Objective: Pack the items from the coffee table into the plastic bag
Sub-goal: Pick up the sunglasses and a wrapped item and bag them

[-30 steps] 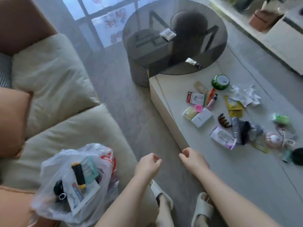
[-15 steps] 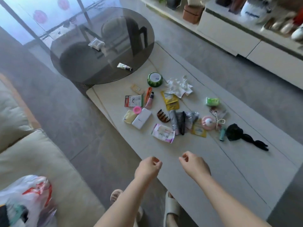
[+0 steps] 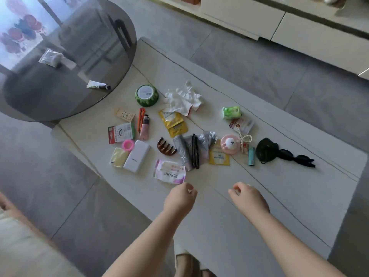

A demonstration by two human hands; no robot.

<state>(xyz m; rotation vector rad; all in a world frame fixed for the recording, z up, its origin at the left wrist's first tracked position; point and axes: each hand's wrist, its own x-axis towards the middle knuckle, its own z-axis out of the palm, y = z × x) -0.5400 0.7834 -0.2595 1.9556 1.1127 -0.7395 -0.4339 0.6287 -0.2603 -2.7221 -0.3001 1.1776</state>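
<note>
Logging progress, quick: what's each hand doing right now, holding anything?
Left hand: fingers loosely curled, holding nothing, above the coffee table.
Right hand: fingers loosely curled, holding nothing.

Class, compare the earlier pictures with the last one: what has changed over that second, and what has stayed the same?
The view swung from the sofa to the coffee table; the plastic bag, beside the person a second ago, is now out of frame. The left hand and right hand moved forward over the table's near part, close to the wipes packet, loosely curled and holding nothing. Nothing was picked up or let go; the items lie as before.
</note>
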